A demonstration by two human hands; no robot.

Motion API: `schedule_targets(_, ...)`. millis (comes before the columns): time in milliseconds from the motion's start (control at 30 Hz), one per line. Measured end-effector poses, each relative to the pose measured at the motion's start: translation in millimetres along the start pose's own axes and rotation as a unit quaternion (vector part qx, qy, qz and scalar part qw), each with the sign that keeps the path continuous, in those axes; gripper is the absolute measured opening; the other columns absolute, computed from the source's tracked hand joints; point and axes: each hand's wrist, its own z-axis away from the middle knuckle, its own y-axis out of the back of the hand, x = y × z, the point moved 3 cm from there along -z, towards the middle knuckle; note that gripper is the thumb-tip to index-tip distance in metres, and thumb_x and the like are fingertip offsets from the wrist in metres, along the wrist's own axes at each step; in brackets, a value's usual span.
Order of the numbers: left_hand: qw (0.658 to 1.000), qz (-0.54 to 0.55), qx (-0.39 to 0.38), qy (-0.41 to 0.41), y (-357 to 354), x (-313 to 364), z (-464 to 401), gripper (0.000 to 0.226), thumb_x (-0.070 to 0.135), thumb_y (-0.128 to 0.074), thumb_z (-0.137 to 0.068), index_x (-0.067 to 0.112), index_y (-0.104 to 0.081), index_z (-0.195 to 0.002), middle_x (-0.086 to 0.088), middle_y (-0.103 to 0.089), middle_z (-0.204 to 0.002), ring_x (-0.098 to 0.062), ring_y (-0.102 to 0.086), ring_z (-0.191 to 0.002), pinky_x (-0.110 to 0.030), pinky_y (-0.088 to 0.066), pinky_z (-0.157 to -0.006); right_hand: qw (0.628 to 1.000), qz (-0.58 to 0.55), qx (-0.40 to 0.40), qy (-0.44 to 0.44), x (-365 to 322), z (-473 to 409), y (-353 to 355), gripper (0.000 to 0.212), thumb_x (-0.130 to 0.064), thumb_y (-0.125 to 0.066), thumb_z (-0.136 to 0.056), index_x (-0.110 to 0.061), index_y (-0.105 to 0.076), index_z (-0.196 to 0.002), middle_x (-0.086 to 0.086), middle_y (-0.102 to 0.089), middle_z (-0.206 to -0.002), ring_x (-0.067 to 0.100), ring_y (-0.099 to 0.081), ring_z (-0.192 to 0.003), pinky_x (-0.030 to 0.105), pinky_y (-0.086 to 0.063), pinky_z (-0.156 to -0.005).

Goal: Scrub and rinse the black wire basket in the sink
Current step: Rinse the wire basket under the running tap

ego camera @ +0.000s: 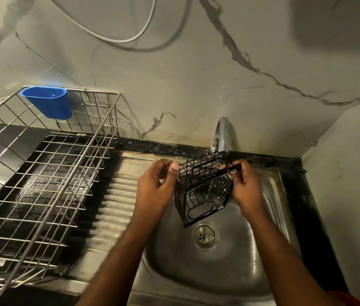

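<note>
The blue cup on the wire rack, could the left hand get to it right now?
Probably not freely: the left hand grips the black wire basket over the sink; otherwise nothing blocks the blue cup.

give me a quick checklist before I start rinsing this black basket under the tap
1. Basket gripped by both hands, left hand and right hand: ok.
2. Basket held over the sink, above the drain: ok.
3. Basket under the tap spout: ok.
4. Water running: cannot tell, no stream visible.
5. Scrubber at hand: not ok, none in view.
</note>
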Motion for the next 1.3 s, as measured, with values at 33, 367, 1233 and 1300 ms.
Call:
schedule_targets(33,0.999,-0.042,0.004,-0.011,0,-4,-3,0.025,0.041,-0.058,-0.1,0.019,-0.068,-0.106,0.005,-0.071,-0.098,-0.007,-0.066,-0.091,-0.023,-0.052,-0.073,1.0,-0.008,-0.006,0.001,0,0,0,0.023,-0.007,-0.05,-0.099,-0.026,-0.06,-0.106,-0.003,-0.066,-0.098,0.015,-0.061,-0.086,0.029,-0.046,-0.064)
schedule_targets(367,0.993,-0.01,-0.079,0.087,-16,-30,0,0.026,0.048,-0.042,-0.105,0.033,-0.063,-0.106,0.017,-0.068,-0.102,0.008,-0.059,-0.098,-0.014,-0.043,-0.081,0.998,-0.058,-0.014,0.003,0,6,6,0.022,-0.009,-0.053,-0.099,-0.03,-0.058,-0.1,-0.008,-0.071,-0.106,0.008,-0.064,-0.101,0.031,-0.051,-0.077)
schedule_targets(1233,0.974,0.1,-0.055,0.194,-12,-26,13,0.024,0.044,-0.066,-0.094,0.02,-0.066,-0.096,-0.005,-0.072,-0.105,-0.02,-0.066,-0.107,-0.038,-0.051,-0.097,0.982,-0.167,-0.018,-0.082,-21,24,4,0.033,-0.015,-0.054,-0.1,-0.045,-0.061,-0.088,-0.017,-0.071,-0.109,-0.005,-0.058,-0.101,0.027,-0.043,-0.073)
schedule_targets(1300,0.975,0.095,-0.056,0.19,-13,-26,12,0.029,0.045,-0.066,-0.094,0.017,-0.067,-0.1,-0.006,-0.073,-0.106,-0.021,-0.067,-0.107,-0.039,-0.052,-0.097,0.982,-0.169,-0.017,-0.083,-24,24,5,0.041,-0.014,-0.053,-0.1,-0.05,-0.061,-0.083,-0.017,-0.072,-0.107,-0.006,-0.057,-0.1,0.028,-0.043,-0.074)
